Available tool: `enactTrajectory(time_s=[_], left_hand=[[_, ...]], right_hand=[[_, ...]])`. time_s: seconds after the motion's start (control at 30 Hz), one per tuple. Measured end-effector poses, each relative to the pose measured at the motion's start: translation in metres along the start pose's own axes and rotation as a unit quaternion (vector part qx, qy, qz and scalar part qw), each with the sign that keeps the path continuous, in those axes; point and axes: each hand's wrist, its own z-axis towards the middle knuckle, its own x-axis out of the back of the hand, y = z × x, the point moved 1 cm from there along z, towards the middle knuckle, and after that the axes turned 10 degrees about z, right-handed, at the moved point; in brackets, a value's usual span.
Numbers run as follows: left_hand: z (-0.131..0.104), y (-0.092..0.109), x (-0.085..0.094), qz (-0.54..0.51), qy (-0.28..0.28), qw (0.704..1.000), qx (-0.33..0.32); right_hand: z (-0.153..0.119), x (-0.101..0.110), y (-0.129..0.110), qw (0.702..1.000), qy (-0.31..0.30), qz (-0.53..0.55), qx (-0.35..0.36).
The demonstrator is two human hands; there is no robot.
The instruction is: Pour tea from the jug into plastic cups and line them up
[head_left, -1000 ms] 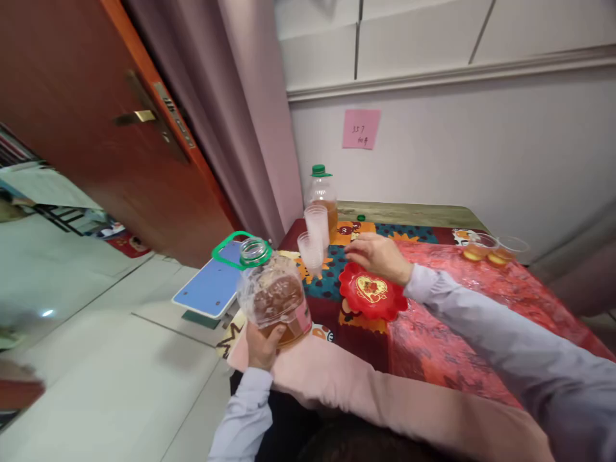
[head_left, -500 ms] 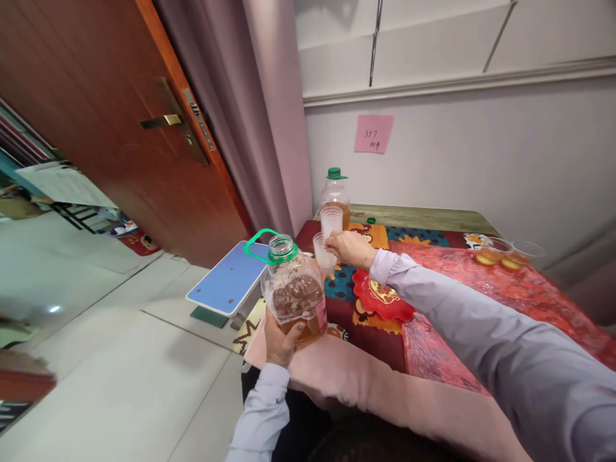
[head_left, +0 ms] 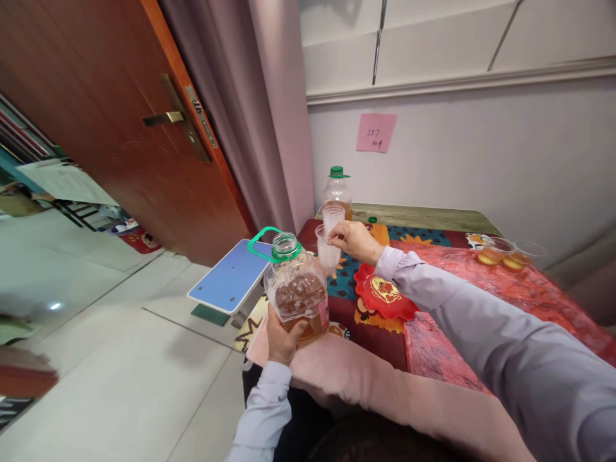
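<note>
Item: open jug (head_left: 299, 292), amber liquid inside, at the near left corner of the tabletop (head_left: 433, 219); long axis near upright, mouth upward. Left hand (head_left: 283, 337) clamped round its lower side.
Item: cup stacks (head_left: 328, 258), two, mouths upward, by the left edge. Right hand (head_left: 357, 240), fingertips together at one rim; whether they pinch a cup, cannot tell.
Progress, as judged: jug uncapped; served cups (head_left: 489, 258), two, with amber liquid, toward the far right corner; stacked cups seemingly unfilled, none yet parted.

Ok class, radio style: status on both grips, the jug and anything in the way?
Left grip holds uncapped jug low. Right grip at stacked cups, pinch unclear. Red dish partly hidden by right sleeve, seemingly not in the way.
</note>
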Motion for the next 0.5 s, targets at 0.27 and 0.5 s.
enactTrajectory(time_s=[0.27,0.5], left_hand=[[0.002,-0.008,-0.001,0.008,0.020,1.000,0.001],[0.003,-0.015,-0.001,0.013,0.029,0.999,0.016]], right_hand=[[-0.088,0.066,0.014,0.976,0.216,0.026,0.020],[-0.172,0.013,0.083,0.989,0.112,0.017,-0.095]])
